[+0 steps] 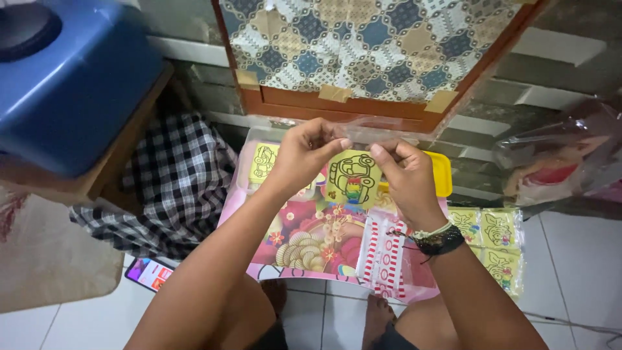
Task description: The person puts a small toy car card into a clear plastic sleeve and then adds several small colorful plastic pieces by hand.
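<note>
Both hands hold a small yellow card [353,178] with a black car outline, partly coloured. My left hand [304,152] pinches its top left corner. My right hand [405,178] grips its top right edge; that wrist wears a dark bracelet. The card hovers above a pink low table [311,249] with a flower and biscuit picture. Another yellow outline card [263,162] lies on the table behind my left hand. A pack of yellow picture cards [494,243] in clear wrap lies to the right.
A blue plastic container [71,78] stands on a wooden stand at the left. A black-and-white checked cloth [172,181] hangs below it. A phone [150,273] lies on the white tiles. A patterned board [376,48] leans on the wall. A clear bag [557,165] sits right.
</note>
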